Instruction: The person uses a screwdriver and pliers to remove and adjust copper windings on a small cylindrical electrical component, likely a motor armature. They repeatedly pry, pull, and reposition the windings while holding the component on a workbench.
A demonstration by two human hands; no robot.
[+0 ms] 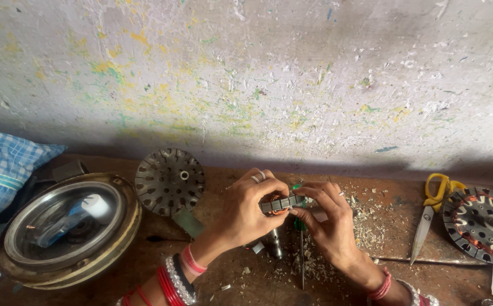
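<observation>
Both forearms come up from the lower edge of the view and meet near the middle. The left hand [246, 212] is curled, knuckles upward, thumb and fingers pinched closed, with rings on two fingers and red, white and pink bangles stacked at the wrist. The right hand [328, 224] faces it, fingers bent and fingertips pressed close to those of the left, a red band at its wrist. The fingertips of both hands nearly touch.

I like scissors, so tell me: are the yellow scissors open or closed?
Closed. The yellow-handled scissors lie flat on the wooden bench, their two blades together in one point, beside the wound motor stator.
</observation>
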